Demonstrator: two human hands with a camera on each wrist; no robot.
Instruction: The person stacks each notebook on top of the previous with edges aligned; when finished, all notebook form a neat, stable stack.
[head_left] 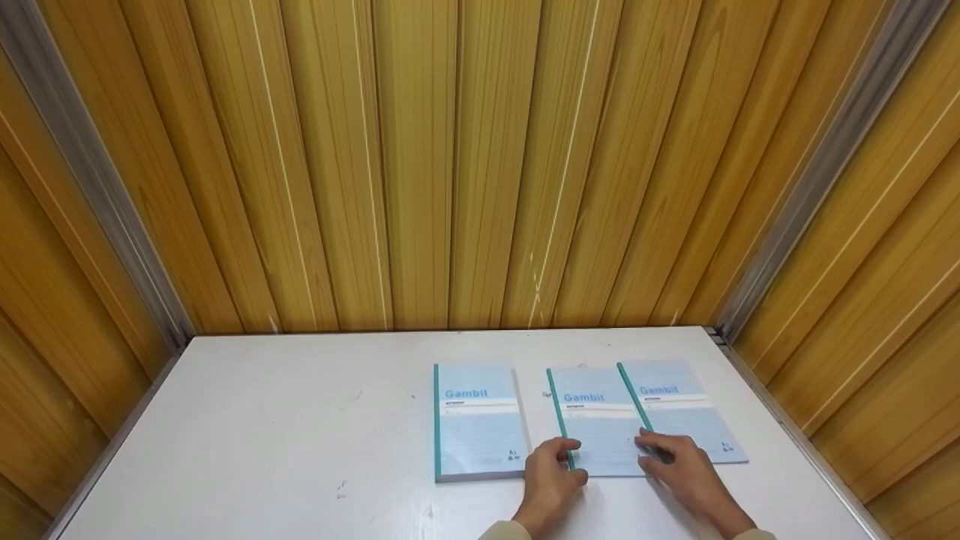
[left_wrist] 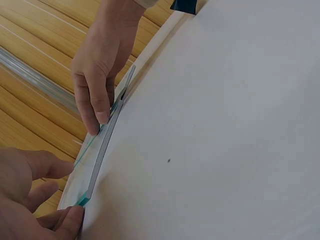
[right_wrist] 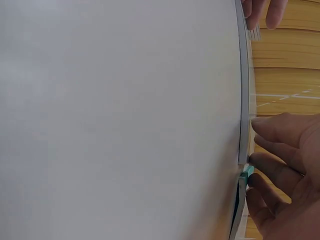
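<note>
Two thin light-blue notebooks with green spines lie side by side at the right of the table. My left hand (head_left: 550, 476) holds the middle notebook (head_left: 604, 427) by its spine, thumb at the near corner (left_wrist: 83, 200) and index finger higher up. With bent fingers, my right hand (head_left: 686, 466) pinches the green spine of the right notebook (head_left: 694, 427), where that spine overlaps the middle notebook's right edge. In the right wrist view the right notebook's green spine end (right_wrist: 247, 171) sits by the fingers. Both covers face up, reading "Gambit".
A thicker stack of matching notebooks (head_left: 476, 442) lies just left of my left hand. The white table (head_left: 262, 435) meets a yellow wood-panel wall (head_left: 420, 187) at the back, with side panels and grey metal posts (head_left: 112, 187) at the corners.
</note>
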